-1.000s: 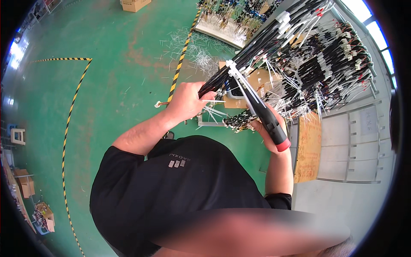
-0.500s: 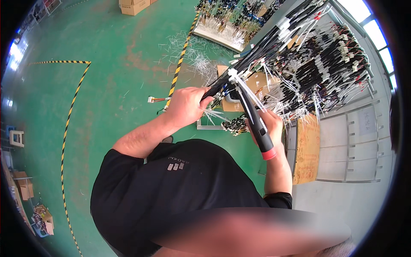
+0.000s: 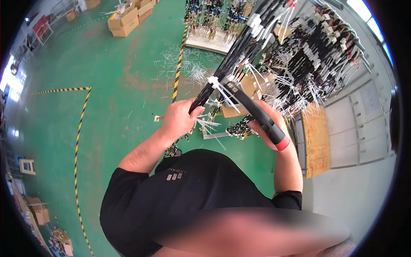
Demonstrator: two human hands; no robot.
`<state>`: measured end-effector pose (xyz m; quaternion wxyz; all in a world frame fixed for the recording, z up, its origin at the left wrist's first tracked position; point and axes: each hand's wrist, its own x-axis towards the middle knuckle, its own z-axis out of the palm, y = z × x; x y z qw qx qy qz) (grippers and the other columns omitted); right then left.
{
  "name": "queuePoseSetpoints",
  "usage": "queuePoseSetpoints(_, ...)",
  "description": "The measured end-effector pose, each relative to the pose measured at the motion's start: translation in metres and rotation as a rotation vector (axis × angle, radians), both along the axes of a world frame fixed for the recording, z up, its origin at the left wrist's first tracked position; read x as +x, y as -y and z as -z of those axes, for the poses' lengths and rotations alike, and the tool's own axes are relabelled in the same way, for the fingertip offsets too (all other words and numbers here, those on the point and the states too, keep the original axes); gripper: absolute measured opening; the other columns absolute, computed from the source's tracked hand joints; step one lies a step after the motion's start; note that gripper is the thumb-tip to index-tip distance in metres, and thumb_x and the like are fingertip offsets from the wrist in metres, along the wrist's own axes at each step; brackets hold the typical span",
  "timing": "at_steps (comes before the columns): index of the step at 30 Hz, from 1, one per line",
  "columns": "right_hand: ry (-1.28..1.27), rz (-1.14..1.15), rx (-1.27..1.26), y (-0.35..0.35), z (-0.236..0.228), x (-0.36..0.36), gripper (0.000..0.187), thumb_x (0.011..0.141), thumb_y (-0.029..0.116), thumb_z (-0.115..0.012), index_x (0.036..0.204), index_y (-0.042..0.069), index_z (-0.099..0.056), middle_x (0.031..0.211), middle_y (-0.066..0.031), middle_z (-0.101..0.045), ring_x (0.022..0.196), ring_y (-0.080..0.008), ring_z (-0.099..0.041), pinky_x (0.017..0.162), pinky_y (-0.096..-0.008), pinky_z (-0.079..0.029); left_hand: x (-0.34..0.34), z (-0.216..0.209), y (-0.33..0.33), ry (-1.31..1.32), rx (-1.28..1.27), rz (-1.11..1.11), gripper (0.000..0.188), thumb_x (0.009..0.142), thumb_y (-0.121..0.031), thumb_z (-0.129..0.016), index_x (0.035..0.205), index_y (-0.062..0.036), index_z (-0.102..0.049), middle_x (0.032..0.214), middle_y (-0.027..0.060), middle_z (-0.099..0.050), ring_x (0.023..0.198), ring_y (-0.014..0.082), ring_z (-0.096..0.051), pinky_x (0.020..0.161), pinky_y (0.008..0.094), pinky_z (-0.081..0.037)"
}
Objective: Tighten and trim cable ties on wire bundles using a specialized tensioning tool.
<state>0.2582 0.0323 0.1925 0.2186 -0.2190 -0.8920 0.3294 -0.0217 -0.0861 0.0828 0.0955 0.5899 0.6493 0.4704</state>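
My left hand [image 3: 177, 119] is closed around the lower part of a thick bundle of black cables [image 3: 227, 64], which slants up to the right. White cable ties [image 3: 227, 95] cross the bundle above this hand, their long tails sticking out loose. In my right hand [image 3: 274, 120] is a black cable tie gun [image 3: 259, 112] with a red end cap [image 3: 283, 144]. Its nose points up-left, close to the tied spot and just right of it; the tie tails beside it hang free. The fingers under the gun are partly hidden.
More cable harnesses [image 3: 304, 60] hang in a dense mass at the right, with many white tie tails. Behind stands another rack of harnesses [image 3: 209, 17]. Cut tie ends [image 3: 192, 70] litter the green floor [image 3: 124, 115]. A brown board [image 3: 317, 141] leans at the right; cartons [image 3: 124, 23] stand far off.
The cable tie gun's nose has come away from the tie on the bundle, to the right. My left hand keeps its hold on the cables. The whole view has shifted somewhat.
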Motion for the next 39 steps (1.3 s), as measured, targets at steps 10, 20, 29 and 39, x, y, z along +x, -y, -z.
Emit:
queuePoseSetpoints(10, 0.04, -0.05, 0.062, 0.001, -0.019, -0.005, 0.05, 0.085, 0.021, -0.075, 0.129, 0.0, -0.064, 0.12, -0.0196, -0.071, 0.114, -0.0405, -0.069, 0.099, -0.0441, -0.055, 0.0, -0.005, 0.002, -0.055, 0.068, -0.044, 0.016, 0.093, -0.015, -0.081, 0.102, -0.0028, -0.075, 0.083, 0.0177, -0.072, 0.071, 0.0367, -0.071, 0.064, 0.0436, -0.054)
queuePoseSetpoints(20, 0.084, 0.05, 0.383, -0.003, 0.01, -0.011, 0.025, 0.08, 0.024, -0.074, 0.094, 0.004, -0.069, 0.082, -0.0148, -0.067, 0.08, -0.039, -0.07, 0.074, -0.0466, -0.056, -0.001, -0.004, 0.002, -0.207, 0.161, -0.081, 0.017, 0.091, -0.012, -0.081, 0.102, -0.0025, -0.074, 0.076, 0.0171, -0.068, 0.069, 0.0378, -0.067, 0.064, 0.0464, -0.054)
queuePoseSetpoints(29, 0.036, 0.068, 0.451, -0.01, 0.026, -0.013, 0.04, 0.09, 0.015, -0.069, 0.129, 0.007, -0.065, 0.13, -0.0114, -0.069, 0.136, -0.0312, -0.061, 0.125, -0.0556, -0.036, -0.005, -0.005, -0.001, -0.203, 0.162, -0.113, 0.022, 0.09, -0.012, -0.082, 0.108, -0.0019, -0.074, 0.079, 0.0166, -0.069, 0.071, 0.0378, -0.068, 0.065, 0.0466, -0.054)
queuePoseSetpoints(39, 0.08, -0.083, -0.048, -0.002, -0.027, -0.012, 0.051, 0.088, 0.008, -0.081, 0.134, -0.002, -0.063, 0.115, -0.0176, -0.071, 0.106, -0.0341, -0.071, 0.095, -0.0413, -0.054, -0.008, 0.002, -0.004, -0.321, 0.188, -0.151, 0.03, 0.09, -0.013, -0.08, 0.118, -0.0041, -0.074, 0.082, 0.0129, -0.071, 0.074, 0.0347, -0.07, 0.067, 0.0458, -0.055)
